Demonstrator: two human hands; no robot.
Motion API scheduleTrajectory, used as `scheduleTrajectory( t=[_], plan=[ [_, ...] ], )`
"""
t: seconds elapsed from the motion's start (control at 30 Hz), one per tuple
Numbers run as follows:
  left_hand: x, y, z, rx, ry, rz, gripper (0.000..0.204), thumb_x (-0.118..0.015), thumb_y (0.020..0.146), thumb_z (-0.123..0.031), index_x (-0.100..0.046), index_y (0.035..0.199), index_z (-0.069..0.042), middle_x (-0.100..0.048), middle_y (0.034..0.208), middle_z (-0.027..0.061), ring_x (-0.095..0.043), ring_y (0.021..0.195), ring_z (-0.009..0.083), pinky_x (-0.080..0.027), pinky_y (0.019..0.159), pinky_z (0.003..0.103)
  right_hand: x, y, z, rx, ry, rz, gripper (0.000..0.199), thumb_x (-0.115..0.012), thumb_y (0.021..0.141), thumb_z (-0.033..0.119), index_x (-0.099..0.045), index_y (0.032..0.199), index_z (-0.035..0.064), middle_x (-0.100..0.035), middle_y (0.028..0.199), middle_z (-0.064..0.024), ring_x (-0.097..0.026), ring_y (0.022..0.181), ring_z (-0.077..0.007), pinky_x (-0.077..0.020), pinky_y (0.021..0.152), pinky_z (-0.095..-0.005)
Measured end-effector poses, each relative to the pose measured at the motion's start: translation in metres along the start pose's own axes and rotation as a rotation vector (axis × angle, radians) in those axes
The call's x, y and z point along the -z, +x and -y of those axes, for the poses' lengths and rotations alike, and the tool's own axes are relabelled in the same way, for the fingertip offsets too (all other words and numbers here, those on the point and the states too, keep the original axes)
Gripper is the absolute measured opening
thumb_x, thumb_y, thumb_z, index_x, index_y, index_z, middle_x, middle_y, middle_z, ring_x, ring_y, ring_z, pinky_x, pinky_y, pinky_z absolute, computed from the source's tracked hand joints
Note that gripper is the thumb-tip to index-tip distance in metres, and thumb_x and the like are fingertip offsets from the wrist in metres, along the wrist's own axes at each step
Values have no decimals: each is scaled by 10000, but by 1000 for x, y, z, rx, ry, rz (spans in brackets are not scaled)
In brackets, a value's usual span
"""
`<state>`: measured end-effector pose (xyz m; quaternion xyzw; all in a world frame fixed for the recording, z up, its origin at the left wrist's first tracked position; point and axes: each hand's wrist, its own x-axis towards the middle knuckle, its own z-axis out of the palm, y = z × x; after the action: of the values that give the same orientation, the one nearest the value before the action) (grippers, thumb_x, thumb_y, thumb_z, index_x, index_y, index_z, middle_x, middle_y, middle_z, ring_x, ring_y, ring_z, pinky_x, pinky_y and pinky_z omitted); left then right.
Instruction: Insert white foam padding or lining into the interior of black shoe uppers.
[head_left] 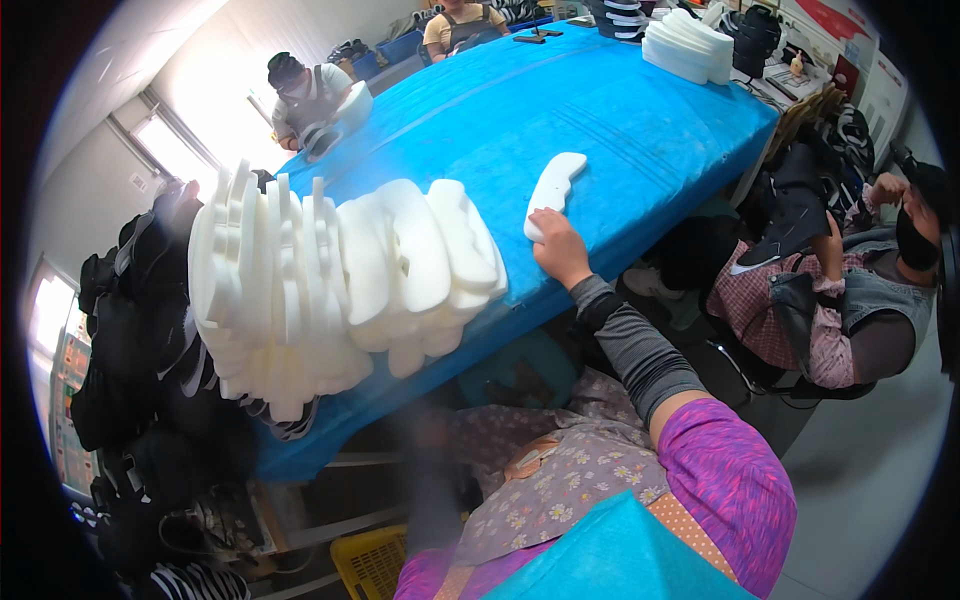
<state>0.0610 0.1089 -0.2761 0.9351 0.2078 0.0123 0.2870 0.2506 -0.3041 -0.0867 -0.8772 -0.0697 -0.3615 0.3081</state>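
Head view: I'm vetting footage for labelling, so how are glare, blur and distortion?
Head view: the upper-left window glares white; head view: edges of the blue table bow; head view: the left sleeve is smeared, but the white piece in the right hand looks fairly crisp.

To me, the long, curvy white piece point(554, 188) looked like smooth, dull foam. The wide blue table cover point(440, 145) looked like shiny, wrinkly plastic.

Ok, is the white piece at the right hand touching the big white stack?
No, a strip of blue table cover shows between the white piece and the stack.
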Motion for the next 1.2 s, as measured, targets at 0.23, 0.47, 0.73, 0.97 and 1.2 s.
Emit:
scheduleTrajectory(
  t=[0.23, 0.47, 0.73, 0.97, 1.2],
  plan=[
    [0, 2, 5, -30, 4, 13, 366, -625, 867, -362, -752, 1032, -61, -707, 1032, 225, -654, 997, 440, -518, 851, 491, 0, 0, 2, -4, 0, -5, 387, -599, 771, 57, -674, 1150, 73, -671, 1237, -136, -571, 1251, -334, -482, 1040, -432],
    [-1, 2, 7, -41, 10, -3, 356, -628, 864, -348, -752, 1035, -61, -712, 1029, 220, -659, 990, 438, -522, 856, 487, 1, 0, 4, -8, -9, -3, 393, -602, 771, 59, -670, 1158, 75, -666, 1240, -133, -574, 1246, -331, -484, 1037, -430],
    [-5, 4, 7, -54, -21, 11, 336, -614, 882, -331, -748, 1029, -61, -709, 1038, 217, -653, 991, 438, -513, 846, 498, 0, 0, 0, -9, -5, -10, 394, -605, 772, 62, -671, 1160, 75, -662, 1248, -136, -573, 1247, -332, -481, 1040, -431],
    [-4, 1, 12, -69, -15, -34, 345, -620, 887, -329, -743, 1057, -55, -709, 1054, 216, -653, 1011, 431, -513, 869, 485, 0, -1, 5, -17, 7, -5, 392, -603, 772, 64, -672, 1158, 77, -662, 1246, -141, -573, 1247, -331, -482, 1037, -430],
    [11, -11, -13, -136, 17, 121, 351, -630, 880, -312, -743, 1066, -36, -707, 1076, 226, -659, 1030, 418, -517, 882, 467, 2, -7, -5, -34, -20, -6, 390, -604, 774, 73, -669, 1158, 83, -658, 1249, -134, -566, 1255, -319, -482, 1035, -425]
  ],
)
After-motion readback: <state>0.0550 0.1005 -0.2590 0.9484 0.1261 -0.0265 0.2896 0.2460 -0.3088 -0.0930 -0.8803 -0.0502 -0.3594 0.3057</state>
